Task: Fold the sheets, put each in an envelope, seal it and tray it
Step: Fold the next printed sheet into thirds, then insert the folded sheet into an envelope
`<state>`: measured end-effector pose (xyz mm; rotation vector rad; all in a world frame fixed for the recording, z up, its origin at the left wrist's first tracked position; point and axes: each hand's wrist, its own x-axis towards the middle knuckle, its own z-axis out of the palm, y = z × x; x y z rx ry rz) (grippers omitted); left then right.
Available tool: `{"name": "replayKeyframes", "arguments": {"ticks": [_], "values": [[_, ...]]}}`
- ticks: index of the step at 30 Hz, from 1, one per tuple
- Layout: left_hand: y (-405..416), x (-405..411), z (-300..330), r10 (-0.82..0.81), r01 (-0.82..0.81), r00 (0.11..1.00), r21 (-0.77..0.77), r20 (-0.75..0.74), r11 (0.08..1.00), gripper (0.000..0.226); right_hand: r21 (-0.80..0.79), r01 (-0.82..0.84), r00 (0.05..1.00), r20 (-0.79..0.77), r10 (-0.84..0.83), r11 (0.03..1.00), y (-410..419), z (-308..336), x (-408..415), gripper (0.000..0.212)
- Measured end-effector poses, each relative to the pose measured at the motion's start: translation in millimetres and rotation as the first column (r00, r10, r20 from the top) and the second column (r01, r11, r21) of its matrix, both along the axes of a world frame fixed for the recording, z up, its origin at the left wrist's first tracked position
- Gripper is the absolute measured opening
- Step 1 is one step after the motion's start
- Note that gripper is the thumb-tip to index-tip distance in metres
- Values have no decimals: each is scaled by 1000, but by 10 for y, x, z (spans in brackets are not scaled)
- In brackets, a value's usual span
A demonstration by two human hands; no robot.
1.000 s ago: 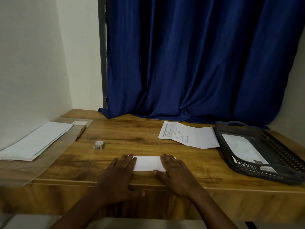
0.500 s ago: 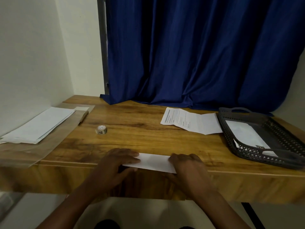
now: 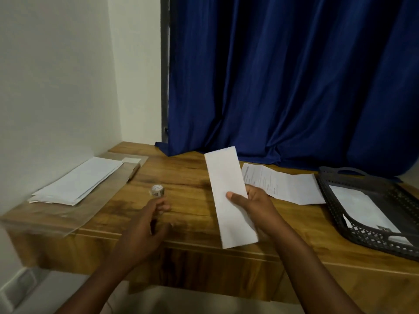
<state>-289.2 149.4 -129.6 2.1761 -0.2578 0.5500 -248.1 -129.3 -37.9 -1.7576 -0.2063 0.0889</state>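
Wooden table [image 3: 188, 175]; right hand [image 3: 254, 200] grips folded sheet [image 3: 229, 191] upright; left hand [image 3: 145, 225] loosely open near edge.

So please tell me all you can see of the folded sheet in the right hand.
The folded sheet is a long, narrow strip of plain white paper, blank on the side shown. It is lifted off the wooden table, standing almost upright and leaning slightly left. Only the right hand touches it, thumb on its front, fingers behind.
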Motion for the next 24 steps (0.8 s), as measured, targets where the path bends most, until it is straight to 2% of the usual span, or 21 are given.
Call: {"name": "replayKeyframes", "arguments": {"ticks": [2,5,8,11,13,15,19,22,24], "values": [[36,8,-51,0,0,1000,91,-3,996,55,82,-6,989,-150,18,997,129,-149,168,24],[59,28,-47,9,-9,1000,137,-1,991,46,72,66,981,-189,-51,995,343,-367,344,32],[86,32,-13,-5,9,1000,118,-30,993,36,12,121,989,-89,-120,993,458,-476,359,30],[164,8,73,-103,101,988,-20,-114,995,31,-44,111,994,13,-111,993,457,-575,347,29],[254,-16,170,-131,125,986,-72,-98,990,29,-69,103,994,50,-100,992,425,-625,330,33],[394,-1,307,-71,68,996,-61,-53,996,25,-73,115,992,64,-110,991,390,-657,336,42],[922,244,582,163,-163,986,9,-19,987,16,-60,124,989,87,-118,990,373,-675,388,64],[1421,481,724,333,-318,941,170,-66,933,17,-22,121,987,110,-118,992,373,-686,424,72],[1752,645,740,457,-397,882,346,-112,850,27,-16,116,987,110,-114,993,368,-682,442,74]]}}
